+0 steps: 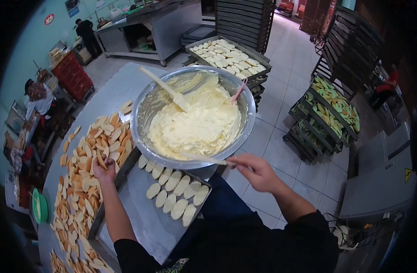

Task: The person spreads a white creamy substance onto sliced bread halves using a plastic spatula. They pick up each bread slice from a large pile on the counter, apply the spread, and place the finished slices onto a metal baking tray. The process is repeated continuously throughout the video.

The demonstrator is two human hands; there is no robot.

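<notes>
My left hand (105, 169) holds a slice of bread (101, 159) above a broad heap of bread slices (79, 184) on the metal table. In my right hand (254, 170) is a thin spreading stick (205, 158), its far end over the rim of a large metal bowl (137, 136). Pale yellow cream (198, 124) fills much of the bowl. A wooden spatula (164, 89) and a pink-handled utensil (238, 92) rest in it. Below the bowl, a metal baking tray (135, 221) carries rows of cream-coated slices (178, 209) at its right end.
Stacked trays of pale slices (229, 58) stand beyond the bowl. At right are tilted trays of greenish slices (334, 109) and a grey metal cabinet (379, 174). A green basin (40, 206) sits at the table's left edge. Several people are in the background, one by the wall (87, 34).
</notes>
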